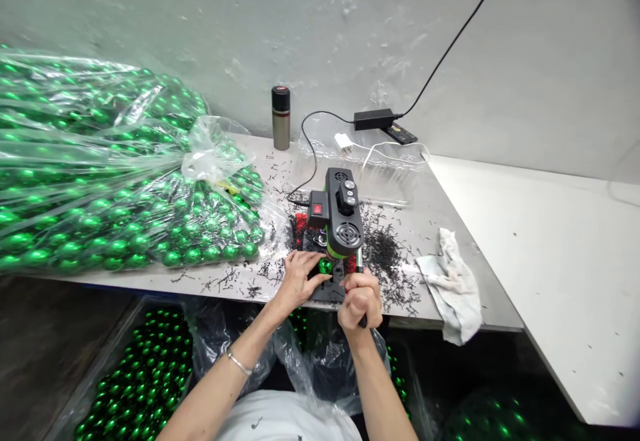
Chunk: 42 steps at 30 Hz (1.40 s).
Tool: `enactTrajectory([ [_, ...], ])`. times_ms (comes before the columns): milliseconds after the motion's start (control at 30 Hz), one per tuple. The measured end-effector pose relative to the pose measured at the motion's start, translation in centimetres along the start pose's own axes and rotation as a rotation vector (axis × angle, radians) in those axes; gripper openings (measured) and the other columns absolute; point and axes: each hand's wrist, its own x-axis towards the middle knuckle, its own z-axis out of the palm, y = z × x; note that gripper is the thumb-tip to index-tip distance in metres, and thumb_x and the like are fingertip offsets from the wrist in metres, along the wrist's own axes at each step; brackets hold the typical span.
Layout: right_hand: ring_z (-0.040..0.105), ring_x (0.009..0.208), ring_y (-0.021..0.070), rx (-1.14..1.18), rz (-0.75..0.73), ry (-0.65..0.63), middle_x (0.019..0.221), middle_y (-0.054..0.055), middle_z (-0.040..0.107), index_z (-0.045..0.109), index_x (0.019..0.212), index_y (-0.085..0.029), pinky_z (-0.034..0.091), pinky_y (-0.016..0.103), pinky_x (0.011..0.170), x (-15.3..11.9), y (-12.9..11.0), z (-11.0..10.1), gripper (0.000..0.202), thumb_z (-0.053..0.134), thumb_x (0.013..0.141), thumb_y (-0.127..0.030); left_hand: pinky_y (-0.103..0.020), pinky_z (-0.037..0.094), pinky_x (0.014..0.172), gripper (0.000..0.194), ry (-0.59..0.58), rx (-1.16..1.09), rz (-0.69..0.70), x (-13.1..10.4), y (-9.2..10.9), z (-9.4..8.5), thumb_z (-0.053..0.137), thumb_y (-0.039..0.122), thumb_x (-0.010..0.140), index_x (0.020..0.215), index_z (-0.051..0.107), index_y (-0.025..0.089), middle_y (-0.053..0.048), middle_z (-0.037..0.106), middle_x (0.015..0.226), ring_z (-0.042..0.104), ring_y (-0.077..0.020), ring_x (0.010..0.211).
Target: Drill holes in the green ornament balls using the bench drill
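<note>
A small black press-like machine [344,211] with round vents and a red switch stands near the table's front edge. Under its head sits a shiny green ball [325,266], with the thumb and forefinger of my left hand [301,275] on either side of it. My right hand [361,297] is a fist around the machine's lever handle [363,321], whose black end pokes out below. The machine's base plate [327,292] is partly covered by my hands. Short black scraps [383,251] lie all around it.
A clear plastic bag [125,181] of green balls fills the table's left. Behind are a flask [281,117], a power adapter [374,119] with cables and a white plug [343,142]. A rag [453,287] hangs over the right front edge. More balls [143,367] fill a container below.
</note>
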Motion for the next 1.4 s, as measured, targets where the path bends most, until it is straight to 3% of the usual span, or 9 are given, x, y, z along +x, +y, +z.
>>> enactTrajectory([
  [333, 0.06, 0.067, 0.0104, -0.004, -0.07, -0.074, 0.074, -0.003, 0.051, 0.042, 0.07, -0.021, 0.05, 0.041, 0.093, -0.7, 1.1, -0.2, 0.032, 0.033, 0.101, -0.022, -0.051, 0.037, 0.107, 0.032, -0.01, -0.042, -0.008, 0.2, -0.1, -0.1, 0.071, 0.035, 0.088, 0.118, 0.07, 0.022, -0.01, 0.072, 0.117, 0.06, -0.0278, 0.113],
  [433, 0.061, 0.069, 0.0107, -0.025, -0.107, -0.125, 0.075, -0.003, 0.052, 0.042, 0.069, -0.021, 0.05, 0.038, 0.087, -0.3, 0.9, -0.5, 0.031, 0.035, 0.1, -0.02, -0.051, 0.038, 0.106, 0.033, -0.004, -0.052, -0.006, 0.4, -0.1, 0.0, 0.072, 0.034, 0.088, 0.117, 0.07, 0.021, -0.01, 0.072, 0.116, 0.06, -0.0276, 0.11],
  [600, 0.052, 0.062, 0.0098, 0.038, 0.024, -0.025, 0.067, -0.003, 0.05, 0.04, 0.063, -0.02, 0.042, 0.028, 0.063, 3.4, -1.8, -0.9, 0.035, 0.038, 0.098, -0.015, -0.053, 0.038, 0.106, 0.033, 0.004, -0.11, -0.009, 0.6, 0.0, -0.1, 0.073, 0.033, 0.087, 0.117, 0.069, 0.019, -0.011, 0.072, 0.116, 0.061, -0.0288, 0.111],
  [733, 0.05, 0.06, 0.0103, 0.045, 0.232, -0.063, 0.067, -0.002, 0.05, 0.045, 0.066, -0.02, 0.038, 0.026, 0.056, 6.4, -4.1, -1.1, 0.032, 0.043, 0.098, -0.016, -0.05, 0.042, 0.104, 0.038, 0.002, -0.135, 0.047, -2.4, 0.4, -1.3, 0.063, 0.039, 0.094, 0.126, 0.063, 0.02, -0.013, 0.069, 0.119, 0.059, -0.0285, 0.114],
  [900, 0.05, 0.058, 0.0095, 0.05, 0.204, -0.011, 0.066, -0.002, 0.05, 0.043, 0.063, -0.019, 0.038, 0.026, 0.055, 5.8, -4.2, -0.8, 0.035, 0.044, 0.097, -0.015, -0.055, 0.039, 0.109, 0.082, -0.081, -0.017, 0.125, -5.8, 0.0, -3.5, 0.067, 0.065, 0.082, 0.147, 0.045, 0.02, -0.018, 0.057, 0.137, 0.05, -0.0341, 0.129],
  [1033, 0.052, 0.059, 0.0099, 0.051, 0.204, 0.002, 0.066, -0.002, 0.051, 0.042, 0.062, -0.019, 0.038, 0.026, 0.055, 4.8, -3.8, -0.6, 0.036, 0.044, 0.097, -0.014, -0.051, 0.039, 0.111, 0.041, 0.096, 0.214, -0.025, -0.3, -2.1, -7.1, 0.042, 0.037, 0.102, 0.135, 0.056, 0.017, -0.016, 0.059, 0.137, 0.052, -0.0292, 0.129],
  [1200, 0.052, 0.06, 0.0109, 0.057, 0.177, -0.007, 0.066, -0.002, 0.051, 0.043, 0.061, -0.019, 0.039, 0.026, 0.055, 4.6, -3.6, -0.8, 0.035, 0.045, 0.096, -0.015, -0.047, 0.044, 0.099, 0.026, -0.048, 0.532, -0.369, 8.3, -5.4, -11.8, 0.051, 0.013, 0.091, 0.109, 0.069, 0.009, -0.022, 0.069, 0.113, 0.062, -0.0336, 0.113],
  [1300, 0.052, 0.059, 0.0105, 0.059, 0.17, 0.0, 0.066, -0.001, 0.051, 0.043, 0.062, -0.019, 0.039, 0.026, 0.054, 4.5, -3.4, -0.7, 0.035, 0.044, 0.096, -0.013, -0.046, 0.048, 0.092, 0.016, -0.09, 0.517, -0.398, 9.3, -6.7, -12.8, 0.065, 0.011, 0.078, 0.093, 0.07, 0.011, -0.019, 0.071, 0.098, 0.067, -0.036, 0.103],
  [1400, 0.051, 0.058, 0.0107, 0.066, 0.154, 0.009, 0.066, -0.001, 0.051, 0.043, 0.062, -0.02, 0.039, 0.026, 0.053, 4.4, -3.4, -0.7, 0.035, 0.044, 0.095, -0.013, -0.043, 0.052, 0.088, 0.026, -0.086, 0.473, -0.381, 8.4, -7.0, -13.1, 0.063, 0.022, 0.086, 0.11, 0.064, 0.014, -0.017, 0.071, 0.107, 0.068, -0.0331, 0.103],
])
